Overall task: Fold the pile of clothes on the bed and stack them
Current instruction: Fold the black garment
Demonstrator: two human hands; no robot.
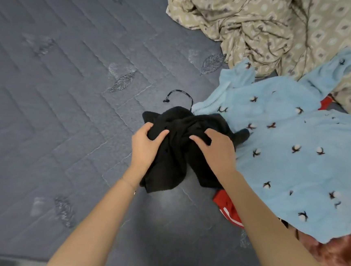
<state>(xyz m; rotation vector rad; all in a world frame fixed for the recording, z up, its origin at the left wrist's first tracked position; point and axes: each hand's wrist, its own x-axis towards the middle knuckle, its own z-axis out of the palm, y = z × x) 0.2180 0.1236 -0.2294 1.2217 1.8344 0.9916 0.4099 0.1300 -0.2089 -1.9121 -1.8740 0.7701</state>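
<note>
The bed [56,101] fills the view, a grey-blue quilted mattress surface stitched in chevrons with leaf motifs, spreading out to the left of, beyond and below both grips.

A beige cloth [275,29] printed with pale diamonds lies crumpled well beyond the right grip, up and to its right.

A light blue fleece garment [296,143], dotted with small white-and-dark cotton sprigs, sprawls just to the right of the right grip. Its near edge runs alongside that wrist and forearm, and its far sleeve overlaps the beige cloth.

The black garment [174,158] is bunched on the bed directly under and between the two grips. One end hangs toward the person between the forearms, and its right edge touches the blue fleece.

The left grip [146,145] is clenched on the garment's left side, thumb and curled fingers pinching a fold. The right grip [217,151] has its fingers dug into the cloth on the right side, clutching it as well. The two grips sit near each other with a ridge of black cloth raised between them.

A rust-pink fabric [337,259] shows below the blue fleece, well to the right of the right forearm.

A red garment [229,209] with a white stripe peeks out beside and under the right forearm, tucked beneath the blue fleece.

A dark drawstring cord [182,94] arcs over the bed just beyond the grips, knotted at its free end.

A thin bracelet [131,187] circles the wrist below the left grip.
</note>
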